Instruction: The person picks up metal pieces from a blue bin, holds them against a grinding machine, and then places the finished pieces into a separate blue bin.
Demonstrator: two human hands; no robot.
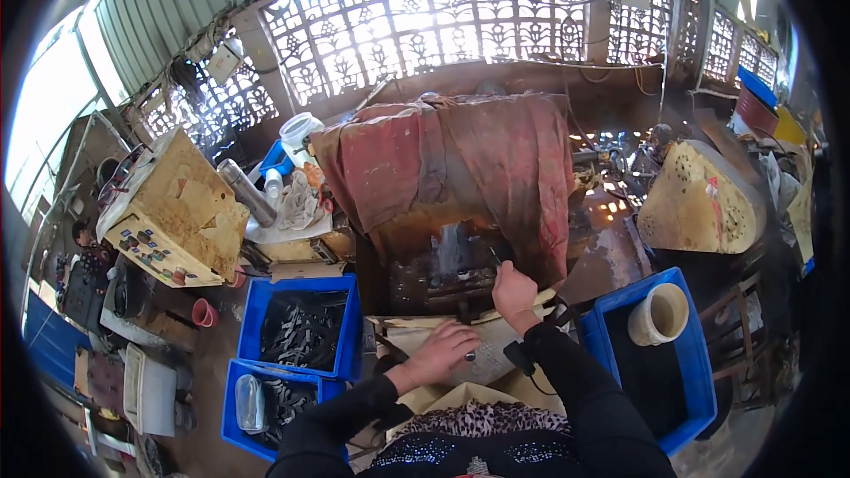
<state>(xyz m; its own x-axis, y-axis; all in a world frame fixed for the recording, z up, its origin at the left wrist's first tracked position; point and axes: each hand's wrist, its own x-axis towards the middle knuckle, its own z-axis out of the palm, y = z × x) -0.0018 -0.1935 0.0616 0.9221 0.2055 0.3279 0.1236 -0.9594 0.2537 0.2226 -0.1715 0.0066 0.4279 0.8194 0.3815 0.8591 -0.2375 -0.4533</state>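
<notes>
A right hand (515,292) grips a thin tool (495,254) near the front edge of a red-draped machine (421,219); whether the left hand (443,351) grips anything is unclear.

The person wears a black top (460,455) with long, plain, dark sleeves: the left sleeve (329,429) and the right sleeve (595,403) both reach to about the wrist. The left hand (440,354) and right hand (513,290) are bare. Across the near front run two patches of glittering, pale bluish dots (412,451), with a silvery ornament (478,466) between them. Leopard-print fabric (482,420) forms a ruffled-looking band. At the right cuff sits a small black block (520,354) with a thin, looping black cable (537,384).
</notes>
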